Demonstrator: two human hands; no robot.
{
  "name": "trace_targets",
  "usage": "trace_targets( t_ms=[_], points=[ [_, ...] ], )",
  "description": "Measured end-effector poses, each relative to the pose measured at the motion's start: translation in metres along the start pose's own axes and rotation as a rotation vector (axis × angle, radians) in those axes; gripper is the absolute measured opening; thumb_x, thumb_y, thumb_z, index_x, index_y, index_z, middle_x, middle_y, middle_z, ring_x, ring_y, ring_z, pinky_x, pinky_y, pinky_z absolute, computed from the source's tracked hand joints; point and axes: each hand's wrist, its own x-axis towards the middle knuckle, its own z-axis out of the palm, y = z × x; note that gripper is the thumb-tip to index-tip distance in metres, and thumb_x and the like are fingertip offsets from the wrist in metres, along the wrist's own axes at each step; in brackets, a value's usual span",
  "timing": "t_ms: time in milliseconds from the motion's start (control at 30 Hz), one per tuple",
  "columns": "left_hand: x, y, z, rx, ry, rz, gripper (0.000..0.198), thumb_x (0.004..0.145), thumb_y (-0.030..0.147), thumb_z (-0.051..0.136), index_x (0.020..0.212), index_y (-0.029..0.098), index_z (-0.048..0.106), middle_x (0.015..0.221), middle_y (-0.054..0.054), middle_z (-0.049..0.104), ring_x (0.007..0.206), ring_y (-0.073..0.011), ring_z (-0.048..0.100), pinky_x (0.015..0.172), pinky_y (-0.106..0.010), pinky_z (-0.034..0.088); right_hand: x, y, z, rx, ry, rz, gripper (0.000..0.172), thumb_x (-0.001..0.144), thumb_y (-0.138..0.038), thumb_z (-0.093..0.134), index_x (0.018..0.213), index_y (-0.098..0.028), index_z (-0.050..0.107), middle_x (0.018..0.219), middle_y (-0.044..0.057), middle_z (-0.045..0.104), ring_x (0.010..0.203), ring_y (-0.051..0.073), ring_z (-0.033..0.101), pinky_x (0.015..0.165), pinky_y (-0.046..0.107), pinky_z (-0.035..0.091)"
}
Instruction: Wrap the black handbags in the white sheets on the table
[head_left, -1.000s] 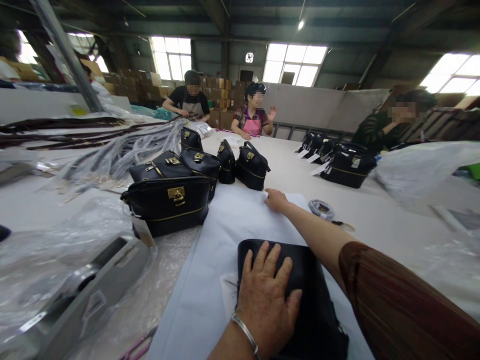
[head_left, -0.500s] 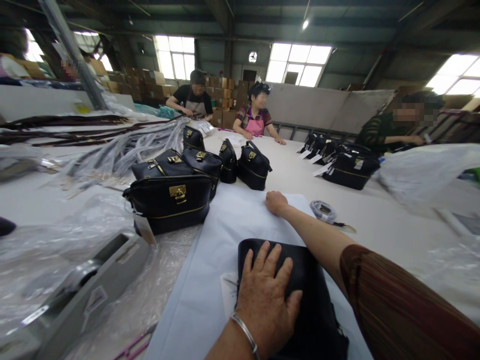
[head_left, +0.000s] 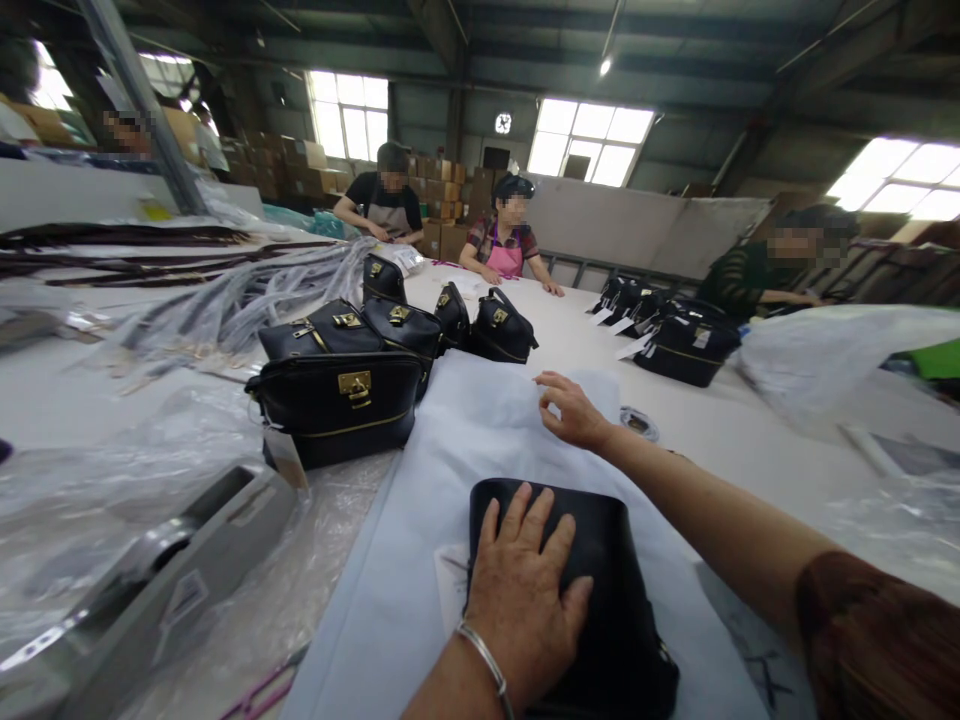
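A black handbag (head_left: 600, 560) lies flat on a pale white sheet (head_left: 390, 560) in front of me. My left hand (head_left: 525, 580), a silver bangle at its wrist, rests on the bag with its fingers spread. Beyond the bag, my right hand (head_left: 571, 408) is over the far part of the sheet, its fingers bent in a pinch that seems to hold the sheet; the fingertips are not clear. A white tag (head_left: 451, 585) sticks out under the bag's left side.
Several black handbags (head_left: 341, 410) with gold locks stand at the left. More tagged bags (head_left: 690, 340) stand at the right. A grey tape dispenser (head_left: 180, 580), pink-handled scissors (head_left: 266, 690), clear plastic and a coiled strap (head_left: 639, 424) lie around. Co-workers sit across the table.
My right hand has shifted slightly right and loosened from a fist into a looser curl. The sheet has moved and now partly covers the coiled strap. My left hand stays on the handbag.
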Motion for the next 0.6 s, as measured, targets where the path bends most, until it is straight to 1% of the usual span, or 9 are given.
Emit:
trace_targets(
  t_ms=[133,233,300,367,500,533,600],
  points=[
    [0.000,0.001,0.000,0.006,0.012,-0.005,0.054,0.094,0.047,0.056,0.146,0.033,0.053,0.162,-0.002,0.040,0.152,-0.0320,0.028,0.123,-0.063,0.024,-0.016,-0.022,-0.016,-0.012,-0.095,-0.085,0.014,0.078,-0.014,0.059,0.087,-0.021,0.066,0.142,0.012,0.056,0.144,0.032,0.039,0.115,0.049,0.032],
    [0.000,0.001,0.000,0.007,0.009,-0.005,0.054,0.094,0.046,0.056,0.146,0.033,0.053,0.162,-0.002,0.040,0.152,-0.0319,0.028,0.123,-0.063,0.024,-0.016,-0.032,-0.021,-0.037,-0.161,-0.156,0.012,0.077,-0.015,0.059,0.085,-0.021,0.066,0.142,0.010,0.057,0.146,0.033,0.036,0.114,0.050,0.029],
    [0.000,0.001,0.000,0.005,0.006,-0.005,0.054,0.095,0.047,0.055,0.146,0.033,0.052,0.162,-0.002,0.039,0.152,-0.0313,0.028,0.124,-0.063,0.024,-0.011,-0.033,-0.021,-0.065,-0.162,-0.178,0.010,0.079,-0.016,0.059,0.084,-0.021,0.066,0.140,0.010,0.058,0.146,0.033,0.036,0.115,0.049,0.026],
    [-0.001,0.001,0.000,0.002,0.001,-0.006,0.053,0.095,0.047,0.054,0.146,0.034,0.052,0.162,-0.001,0.039,0.153,-0.0306,0.027,0.124,-0.062,0.024,-0.006,-0.032,-0.021,-0.095,-0.143,-0.167,0.011,0.085,-0.019,0.056,0.086,-0.021,0.067,0.132,0.010,0.063,0.143,0.031,0.040,0.115,0.048,0.024],
    [-0.001,0.001,-0.001,-0.013,0.001,-0.009,0.053,0.096,0.049,0.053,0.147,0.033,0.052,0.163,-0.002,0.038,0.153,-0.0303,0.026,0.124,-0.063,0.023,0.000,-0.031,-0.020,-0.163,-0.129,-0.146,0.023,0.097,-0.023,0.046,0.100,-0.022,0.069,0.112,0.010,0.070,0.135,0.026,0.048,0.116,0.045,0.021],
    [-0.001,0.001,-0.001,-0.016,0.002,-0.008,0.054,0.095,0.049,0.053,0.147,0.032,0.052,0.163,-0.002,0.038,0.153,-0.0306,0.026,0.124,-0.063,0.022,0.000,-0.031,-0.020,-0.177,-0.135,-0.136,0.025,0.099,-0.024,0.044,0.104,-0.022,0.069,0.109,0.010,0.071,0.132,0.026,0.051,0.116,0.044,0.022],
    [-0.001,0.001,-0.001,-0.019,0.003,-0.008,0.054,0.095,0.048,0.054,0.146,0.032,0.053,0.162,-0.003,0.038,0.153,-0.0311,0.026,0.124,-0.063,0.022,0.000,-0.032,-0.020,-0.186,-0.152,-0.097,0.030,0.101,-0.025,0.043,0.117,-0.021,0.068,0.105,0.010,0.072,0.118,0.025,0.059,0.112,0.042,0.027]
  ],
)
